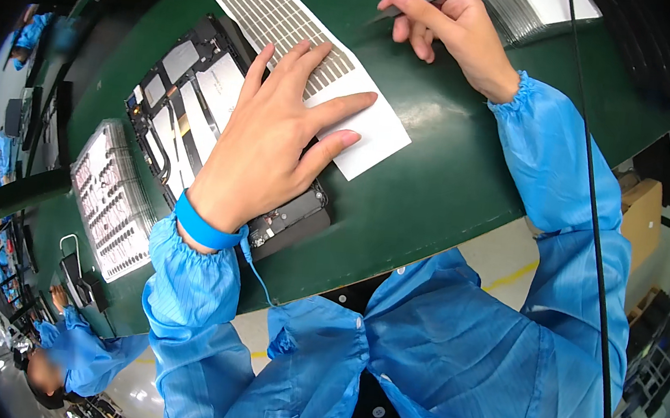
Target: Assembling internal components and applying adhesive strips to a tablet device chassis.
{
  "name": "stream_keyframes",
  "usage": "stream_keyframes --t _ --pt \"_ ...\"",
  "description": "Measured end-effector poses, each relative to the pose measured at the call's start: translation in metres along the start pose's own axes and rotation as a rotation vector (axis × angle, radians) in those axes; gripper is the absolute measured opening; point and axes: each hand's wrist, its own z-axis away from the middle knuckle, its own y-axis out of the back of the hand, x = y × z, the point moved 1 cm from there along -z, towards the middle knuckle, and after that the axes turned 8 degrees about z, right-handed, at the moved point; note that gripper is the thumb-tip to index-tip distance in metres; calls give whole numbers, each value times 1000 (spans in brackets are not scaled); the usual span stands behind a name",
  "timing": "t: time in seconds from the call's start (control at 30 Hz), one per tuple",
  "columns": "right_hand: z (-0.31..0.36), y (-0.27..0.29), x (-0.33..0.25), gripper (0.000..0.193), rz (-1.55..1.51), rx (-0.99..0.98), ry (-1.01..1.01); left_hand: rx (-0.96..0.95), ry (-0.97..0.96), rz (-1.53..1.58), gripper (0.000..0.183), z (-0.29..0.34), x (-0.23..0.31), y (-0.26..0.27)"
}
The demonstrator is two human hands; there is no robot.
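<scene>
My left hand, with a blue wrist strap round its wrist, lies with fingers spread on a white sheet bearing rows of small grey-brown strips. Under that hand and sheet sits an opened electronic device with black edges and pale battery-like panels; the hand hides its middle. To the right, my right hand is raised over the table, fingers closed round dark tweezers. The tweezers' tip points left, apart from the sheet.
Left of the device lies a clear tray of small parts. Stacked clear trays are at the far right. A black cable hangs down the right side. A co-worker in blue is at the lower left, by the green table.
</scene>
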Motion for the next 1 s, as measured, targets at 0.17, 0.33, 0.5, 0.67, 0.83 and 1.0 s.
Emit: stream_keyframes --t 0.17,0.33,0.5,0.67,0.83,1.0 --pt "3 -10 -12 16 -49 -57 -73 -73 50 19 35 -1 1 -1" --pt "2 -8 -14 17 62 -53 -143 -89 82 29 37 -5 3 -1" --pt "3 -4 -10 19 98 -58 -183 -108 120 71 38 -11 1 -1" --pt "-2 -10 -4 22 261 -167 -58 -47 113 94 39 4 -2 2" --pt "-6 -5 1 28 69 58 -10 105 8 152 38 9 -4 -8" --pt "-49 -35 -5 32 19 96 85 258 52 58 15 32 -16 52"
